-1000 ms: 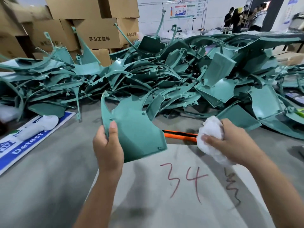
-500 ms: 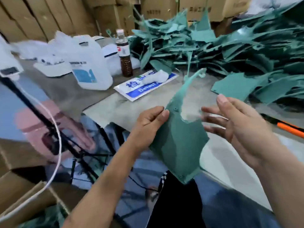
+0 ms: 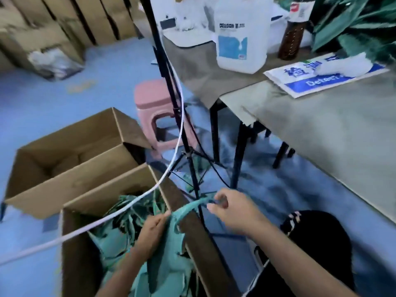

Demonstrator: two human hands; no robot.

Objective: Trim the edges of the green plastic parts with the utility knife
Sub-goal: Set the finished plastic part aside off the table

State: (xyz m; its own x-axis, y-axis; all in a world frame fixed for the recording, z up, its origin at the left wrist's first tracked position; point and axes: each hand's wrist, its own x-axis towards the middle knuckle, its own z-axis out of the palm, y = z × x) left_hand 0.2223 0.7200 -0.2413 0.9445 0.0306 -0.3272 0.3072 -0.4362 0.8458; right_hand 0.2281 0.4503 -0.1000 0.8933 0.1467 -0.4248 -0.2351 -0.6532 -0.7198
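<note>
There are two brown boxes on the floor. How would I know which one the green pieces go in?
Find the pink stool on the blue floor beside the table. Two open cardboard boxes stand in front of it. The nearer box is the one: green plastic parts fill it, a white cable crosses its top and both hands hold a green part at its rim, while the farther box shows no green.

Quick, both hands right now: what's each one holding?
Left hand: grips the green plastic part over the cardboard box.
Right hand: pinches that part's curved upper end.
</note>
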